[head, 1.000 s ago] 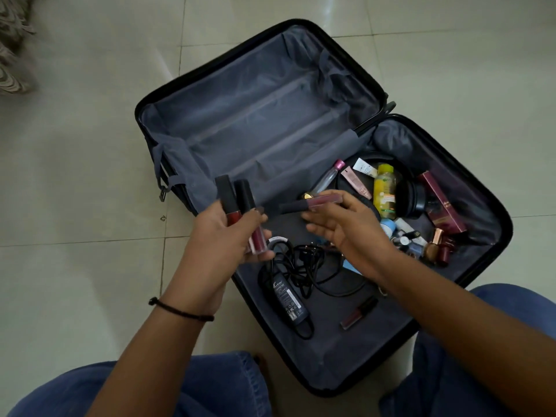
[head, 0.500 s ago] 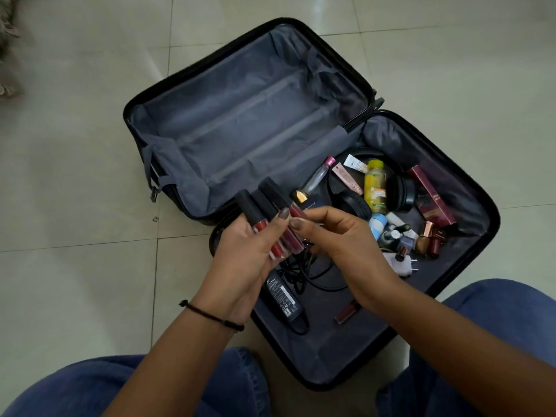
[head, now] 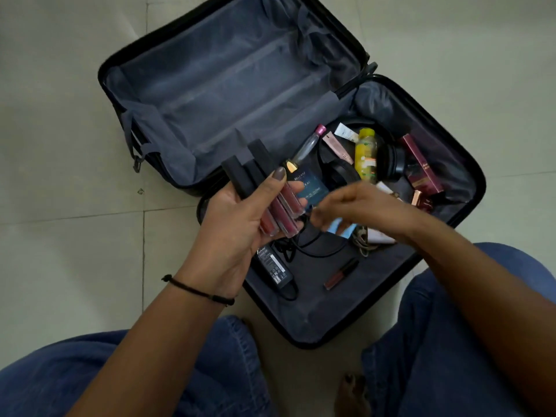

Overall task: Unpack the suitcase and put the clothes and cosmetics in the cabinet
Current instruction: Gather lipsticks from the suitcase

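An open black suitcase lies on the tiled floor, its grey-lined lid half bare. My left hand grips three lip gloss tubes with black caps, thumb across them. My right hand, blurred, hovers over the cosmetics in the right half, fingers loosely bent, holding nothing that I can see. Below lie another lip gloss, a yellow bottle, a clear pink-capped tube, a maroon box and a blue perfume box.
A black power adapter with tangled cable lies in the suitcase under my left hand. Black headphones sit among the cosmetics. My blue-jeaned knees flank the suitcase's near corner. Pale floor tiles surround it.
My right hand passed a third lip gloss into my left hand, let go, and has moved right over the cosmetics. The view has shifted closer.
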